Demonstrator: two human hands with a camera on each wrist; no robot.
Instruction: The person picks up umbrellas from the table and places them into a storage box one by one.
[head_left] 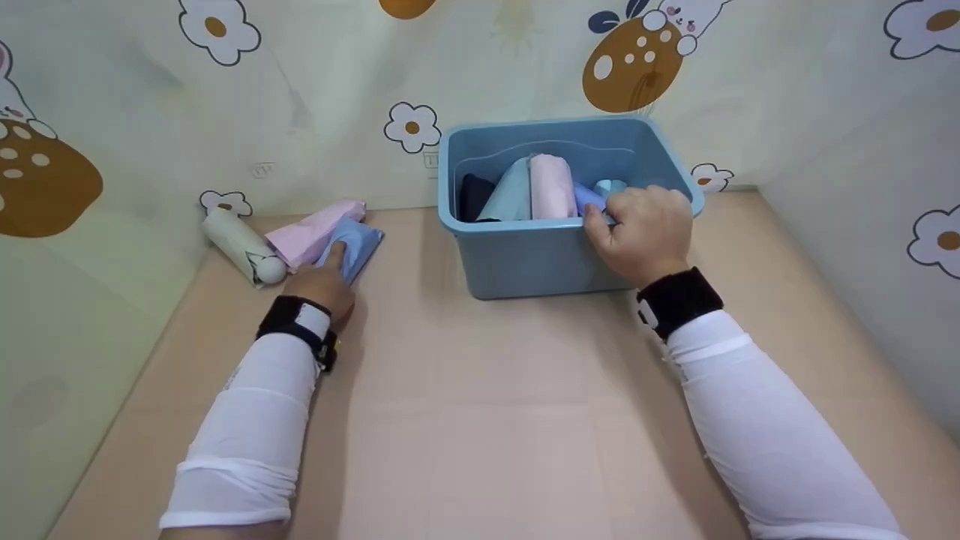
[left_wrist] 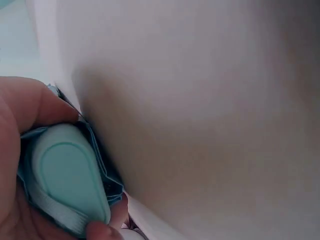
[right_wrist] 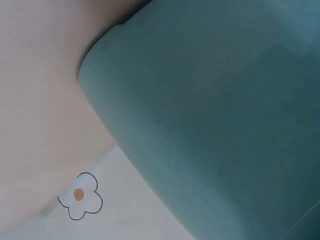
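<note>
At the left, my left hand (head_left: 321, 291) grips a blue sleeved item (head_left: 364, 244) that looks like a folded umbrella. Its mint-green rounded end (left_wrist: 67, 167), with a pale strap across it, shows between thumb and fingers in the left wrist view. A pink wrapped roll (head_left: 319, 226) lies just behind it, and a pale green roll (head_left: 240, 244) with a round end lies to the left. My right hand (head_left: 651, 232) holds the near rim of a blue plastic bin (head_left: 540, 259), thumb outside; its other fingertips are hidden. The bin's wall fills much of the right wrist view.
Inside the bin are a black item (head_left: 475, 196), a teal roll (head_left: 511, 191), a light pink roll (head_left: 551, 187) and blue pieces (head_left: 589, 199). A patterned sheet (head_left: 322, 97) rises behind and along both sides of the beige tabletop (head_left: 480, 420).
</note>
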